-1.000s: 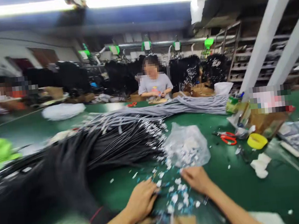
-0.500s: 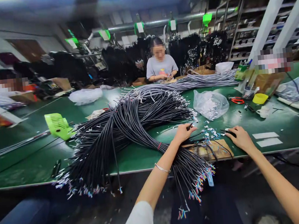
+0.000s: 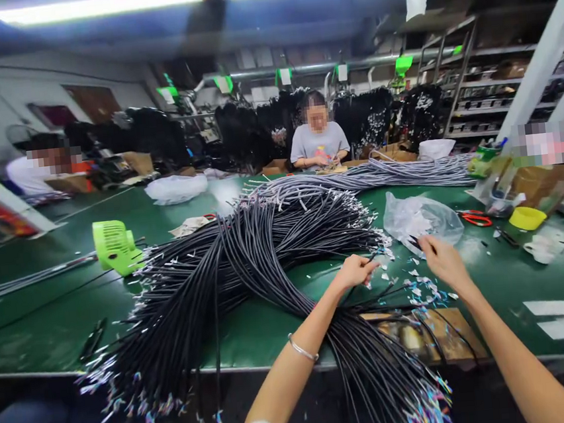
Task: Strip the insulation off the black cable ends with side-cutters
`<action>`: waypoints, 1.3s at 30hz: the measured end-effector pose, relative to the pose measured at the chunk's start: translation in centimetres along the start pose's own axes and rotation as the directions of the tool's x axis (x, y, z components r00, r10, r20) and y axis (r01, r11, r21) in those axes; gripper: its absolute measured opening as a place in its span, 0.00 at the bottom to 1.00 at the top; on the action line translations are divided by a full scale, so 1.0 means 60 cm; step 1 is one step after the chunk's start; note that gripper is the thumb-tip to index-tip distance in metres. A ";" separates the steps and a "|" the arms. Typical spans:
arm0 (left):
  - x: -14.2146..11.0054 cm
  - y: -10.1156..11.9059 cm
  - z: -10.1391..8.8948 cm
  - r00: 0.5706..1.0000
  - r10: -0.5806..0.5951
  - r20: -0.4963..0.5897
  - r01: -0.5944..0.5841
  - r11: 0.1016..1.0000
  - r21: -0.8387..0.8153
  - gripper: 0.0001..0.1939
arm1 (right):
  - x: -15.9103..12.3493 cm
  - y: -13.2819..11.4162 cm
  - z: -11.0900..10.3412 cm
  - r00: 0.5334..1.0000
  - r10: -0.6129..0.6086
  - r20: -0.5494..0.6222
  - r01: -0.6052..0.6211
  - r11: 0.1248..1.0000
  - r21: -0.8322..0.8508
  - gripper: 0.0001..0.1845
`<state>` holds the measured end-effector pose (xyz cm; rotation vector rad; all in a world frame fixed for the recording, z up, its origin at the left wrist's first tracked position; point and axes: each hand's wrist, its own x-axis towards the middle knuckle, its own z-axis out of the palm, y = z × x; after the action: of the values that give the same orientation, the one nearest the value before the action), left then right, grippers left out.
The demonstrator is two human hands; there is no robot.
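Observation:
A big heap of black cables [image 3: 247, 261] with stripped coloured ends lies across the green table [image 3: 44, 327] and hangs over its near edge. My left hand [image 3: 355, 272] is closed in a pinch on a thin black cable end at the right side of the heap. My right hand [image 3: 441, 259] reaches forward beside it, fingers curled at the near edge of a clear plastic bag [image 3: 420, 218] of small white pieces. What its fingers hold is too small to make out. Small white and blue scraps [image 3: 422, 288] lie scattered between my hands.
A grey cable bundle [image 3: 383, 175] runs along the far side, where a seated person [image 3: 319, 140] works. Another person [image 3: 41, 171] sits far left. A green fan [image 3: 113, 244], red scissors [image 3: 475, 218], a yellow tape roll [image 3: 526, 217] and a cardboard piece [image 3: 431, 333] are on the table.
My right hand has lifted off the table near the cardboard and moved forward to the plastic bag. My left hand stays on the cable end. The view has tilted up slightly.

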<state>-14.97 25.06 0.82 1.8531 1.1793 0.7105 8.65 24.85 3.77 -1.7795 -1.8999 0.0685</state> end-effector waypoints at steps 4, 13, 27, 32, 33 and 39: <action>0.007 -0.002 -0.015 0.999 -0.021 -0.028 0.021 1.000 0.002 0.24 | 0.045 -0.067 0.035 0.986 -0.169 -0.001 0.167 0.969 0.181 0.22; -0.008 0.018 0.002 0.991 0.002 -0.135 -0.023 0.988 -0.153 0.19 | 0.007 -0.083 0.060 0.938 -0.346 -0.004 0.309 0.833 0.459 0.16; -0.018 0.037 -0.006 0.962 -0.156 -0.222 0.019 0.856 -0.517 0.13 | -0.010 -0.098 0.049 0.935 -0.348 -0.063 0.319 0.752 0.577 0.08; -0.024 0.045 -0.008 0.950 -0.138 -0.281 -0.027 0.858 -0.513 0.11 | -0.013 -0.107 0.039 0.958 -0.282 -0.058 0.255 0.737 0.626 0.12; -0.024 0.046 -0.008 0.949 -0.131 -0.285 -0.036 0.857 -0.514 0.11 | -0.013 -0.108 0.037 0.961 -0.273 -0.047 0.240 0.735 0.634 0.13; -0.024 0.046 -0.016 0.979 -0.135 -0.155 0.020 0.814 -0.581 0.15 | -0.013 -0.103 0.034 0.984 -0.168 0.067 0.066 0.680 0.731 0.14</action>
<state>-15.08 23.41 3.62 1.2371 0.9989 1.0810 2.14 23.97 4.14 -1.1099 -1.7041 0.8037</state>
